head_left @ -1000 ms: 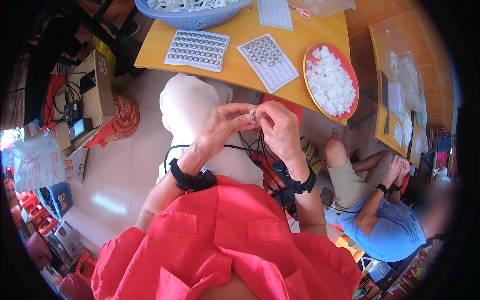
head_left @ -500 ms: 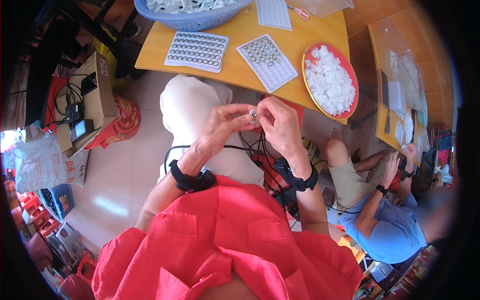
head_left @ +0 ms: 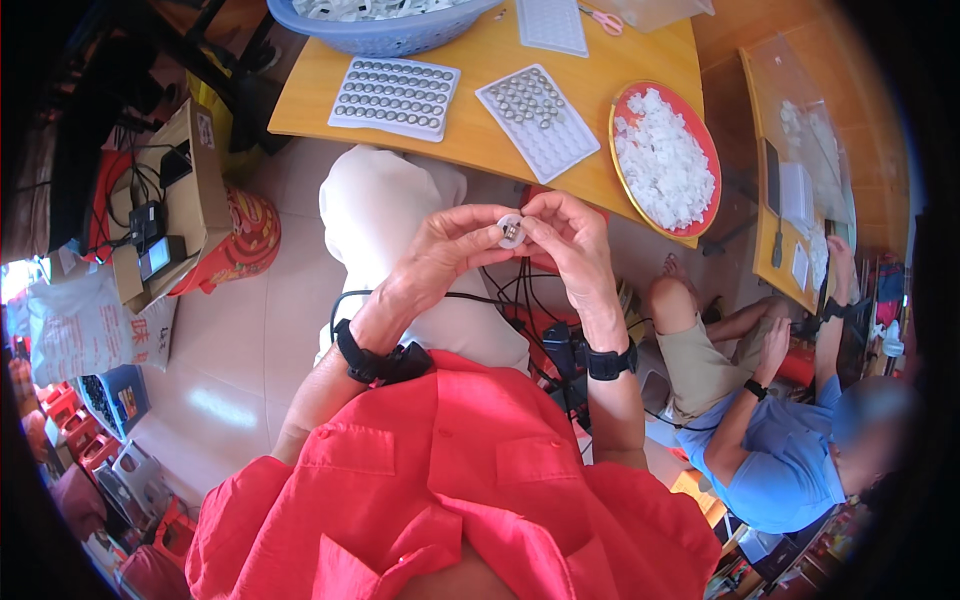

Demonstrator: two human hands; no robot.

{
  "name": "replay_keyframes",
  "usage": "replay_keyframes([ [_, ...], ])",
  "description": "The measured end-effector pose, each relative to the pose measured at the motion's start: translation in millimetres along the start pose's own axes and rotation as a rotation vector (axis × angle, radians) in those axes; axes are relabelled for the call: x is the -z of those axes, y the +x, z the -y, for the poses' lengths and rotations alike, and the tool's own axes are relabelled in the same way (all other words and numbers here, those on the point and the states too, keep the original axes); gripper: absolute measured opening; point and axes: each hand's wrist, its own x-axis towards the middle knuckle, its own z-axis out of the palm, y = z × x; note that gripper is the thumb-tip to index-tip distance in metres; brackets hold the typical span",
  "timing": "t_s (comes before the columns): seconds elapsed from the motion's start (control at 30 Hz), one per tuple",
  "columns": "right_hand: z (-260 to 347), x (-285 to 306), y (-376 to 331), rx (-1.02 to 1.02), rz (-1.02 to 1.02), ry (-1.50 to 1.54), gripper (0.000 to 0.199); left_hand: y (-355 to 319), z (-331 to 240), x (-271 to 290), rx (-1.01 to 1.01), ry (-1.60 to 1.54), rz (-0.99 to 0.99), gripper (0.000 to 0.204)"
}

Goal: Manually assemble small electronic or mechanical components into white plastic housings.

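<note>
A small round white disc (head_left: pixel 511 231) with metal parts at its middle is pinched between my two hands, above my lap. My left hand (head_left: pixel 452 246) grips its left edge with thumb and forefinger. On the other edge, the thumb and forefinger of my right hand (head_left: pixel 570 240) close on it too. Beyond my hands, a white tray (head_left: pixel 563 158) on the table is partly filled with round silver pieces. Another tray (head_left: pixel 395 98) to its left holds full rows of similar pieces.
On the wooden table (head_left: pixel 300 112) stand a blue basket (head_left: pixel 385 38) of white parts, a red plate (head_left: pixel 713 170) heaped with small white pieces, a white tray (head_left: pixel 553 28) and pink scissors (head_left: pixel 607 22). A co-worker (head_left: pixel 770 450) in blue sits at right. Black cables (head_left: pixel 515 290) hang below my hands.
My right hand has turned and its fingers have shifted, so the disc's face with its metal parts now shows. The co-worker's arms have moved apart, one reaching toward the side table.
</note>
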Motion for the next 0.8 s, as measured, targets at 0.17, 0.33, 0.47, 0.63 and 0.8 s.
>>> replay_keyframes([
  [0.17,-2.8,-4.8,-6.9,0.064,-0.033,-0.045,0.015,0.2,-0.3,0.5,-0.024,-0.02,-0.006,0.026],
  [0.33,-3.6,-8.9,-7.3,0.057,-0.059,-0.093,0.015,2.0,2.8,4.5,-0.023,0.0,0.028,0.025],
  [0.47,-4.2,-11.3,-8.1,0.023,-0.11,-0.096,0.011,0.4,2.7,2.8,-0.021,0.035,0.022,0.025],
  [0.63,-6.8,-11.3,-4.3,-0.023,-0.158,-0.083,0.009,0.0,1.1,-0.6,-0.009,0.131,-0.033,0.026],
  [0.8,-11.2,-8.9,0.0,-0.014,-0.167,-0.028,0.009,2.8,2.3,-2.1,-0.014,0.091,-0.051,0.027],
])
